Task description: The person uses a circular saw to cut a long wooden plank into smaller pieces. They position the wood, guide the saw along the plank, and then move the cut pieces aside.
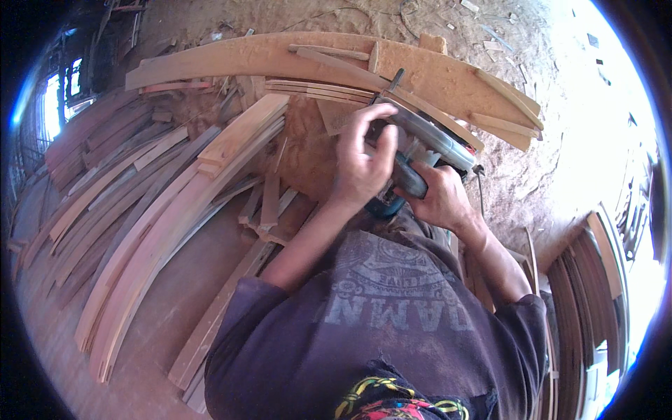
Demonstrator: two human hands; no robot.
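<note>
Presently, the power tool [428, 137] sits at two o'clock. Right hand [442, 196]: fingers wrapped around its dark handle [411, 176]. Left hand [364, 159]: fingers half-curled at its ten-o'clock end — whether they grip cannot be told. Curved board [413, 64]: twelve o'clock, beyond the tool.

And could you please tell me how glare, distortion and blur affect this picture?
In the head view, glare bleaches the sandy brown ground toward the right rim; in the head view, the long, pale reddish wooden boards look bowed, perhaps partly from the fisheye; in the head view, the left hand looks slightly soft.
</note>
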